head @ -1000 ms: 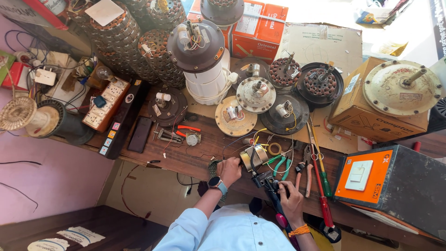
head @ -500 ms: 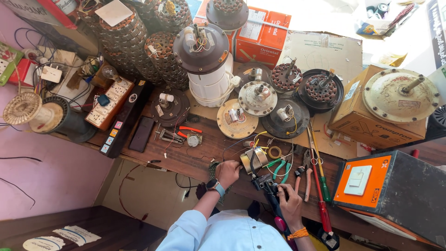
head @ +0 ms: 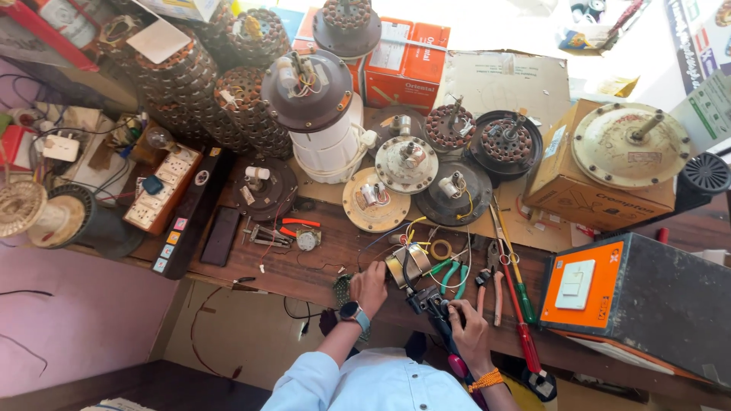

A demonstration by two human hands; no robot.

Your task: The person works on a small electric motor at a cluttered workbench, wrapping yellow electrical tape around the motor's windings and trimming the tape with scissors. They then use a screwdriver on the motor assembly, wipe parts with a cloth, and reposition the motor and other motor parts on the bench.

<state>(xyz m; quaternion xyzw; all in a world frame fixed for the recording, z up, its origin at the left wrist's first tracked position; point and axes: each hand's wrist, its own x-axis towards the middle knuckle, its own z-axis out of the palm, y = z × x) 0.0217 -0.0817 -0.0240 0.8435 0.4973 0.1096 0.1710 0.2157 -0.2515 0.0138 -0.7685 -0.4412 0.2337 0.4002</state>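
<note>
- Two hands at the near edge of the wooden bench (head: 320,266), both low in the head view, working close together.
- Left hand (head: 369,288): fingers curled, knuckles up, resting against the side of a small silver metal can-shaped part (head: 406,264); wrist carries a dark round watch (head: 352,311). Can't tell whether it truly grips the part or just steadies it.
- Right hand (head: 466,327): closed around a dark tool (head: 428,304) with a black head and a pinkish handle end; orange band on the wrist.
- The tool's head sits just below the silver part, between the two hands, nearly touching it.
- Silver part: smooth, shiny, cylindrical, with thin wires coming off it.
- Just right of the hands: green-handled pliers (head: 451,275), a small roll of yellowish tape (head: 441,249), orange-handled pliers (head: 489,283), a long red-handled screwdriver (head: 522,327).
- Further back: round motor plates and copper-wound stators, dull metal, dusty; one cream disc (head: 375,199) with a white capacitor on it.
- A white cylindrical body with a brown domed cap (head: 314,106) stands upright behind those.
- Right side: dark box with an orange face and white switch (head: 585,284); cardboard carton (head: 567,186) with a cream motor cover on top.
- Left: orange switchboard (head: 160,190), wire spool (head: 30,217).
</note>
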